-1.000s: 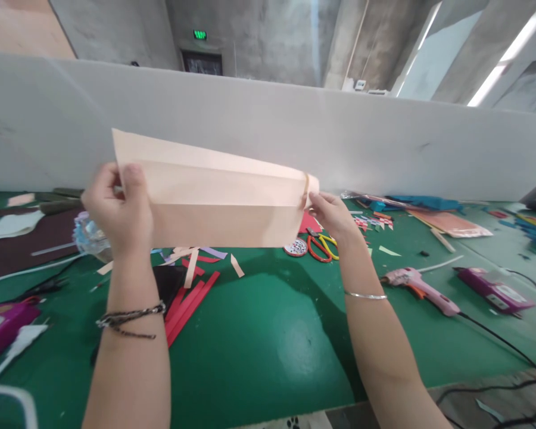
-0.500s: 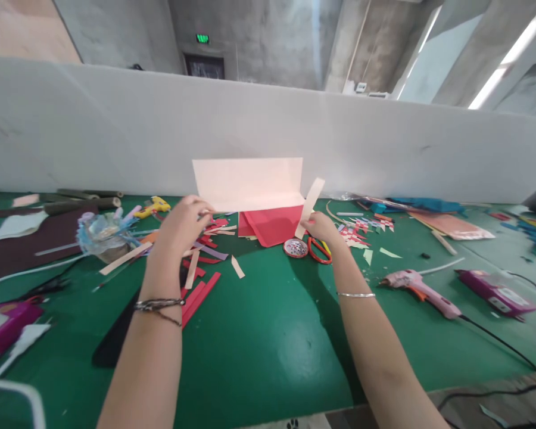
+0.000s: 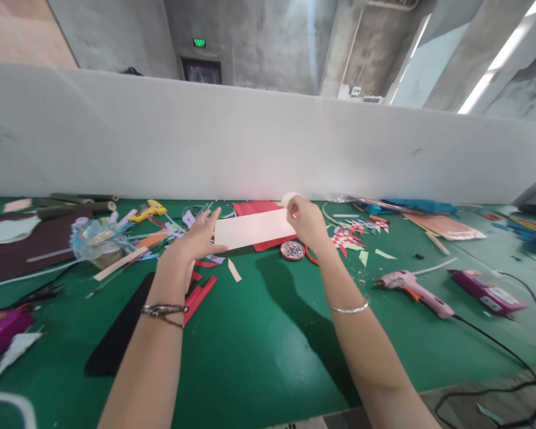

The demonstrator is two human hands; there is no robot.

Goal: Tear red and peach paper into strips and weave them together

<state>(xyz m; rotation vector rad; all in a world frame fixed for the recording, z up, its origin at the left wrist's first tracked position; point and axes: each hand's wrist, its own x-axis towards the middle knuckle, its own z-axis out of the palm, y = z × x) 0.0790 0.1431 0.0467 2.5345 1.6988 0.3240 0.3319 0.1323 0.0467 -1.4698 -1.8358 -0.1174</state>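
A long pale pink sheet of paper [image 3: 252, 229] lies between my two hands, now a single narrow band tilted slightly up to the right. My left hand [image 3: 199, 235] is at its left end, fingers spread, the thumb touching the lower corner. My right hand [image 3: 307, 219] is closed at the right end, pinching a pale paper strip [image 3: 289, 197] whose curled end shows above the fingers. Red paper [image 3: 272, 244] lies behind and under the pale sheet. Just below my right hand are a round dish of small beads [image 3: 292, 251] and part of a red scissors handle [image 3: 311, 256].
Red strips [image 3: 200, 299] and a black flat object [image 3: 122, 328] lie by my left forearm. To the right are a pink glue gun [image 3: 417, 290], a purple box [image 3: 486, 291] and paper scraps [image 3: 351, 238]. A white partition [image 3: 268, 143] stands behind the green table [image 3: 250, 351].
The pale sheet's upright upper panel has come down, leaving a narrow band. My left hand's fingers have spread. My right hand has moved left and up with the strip.
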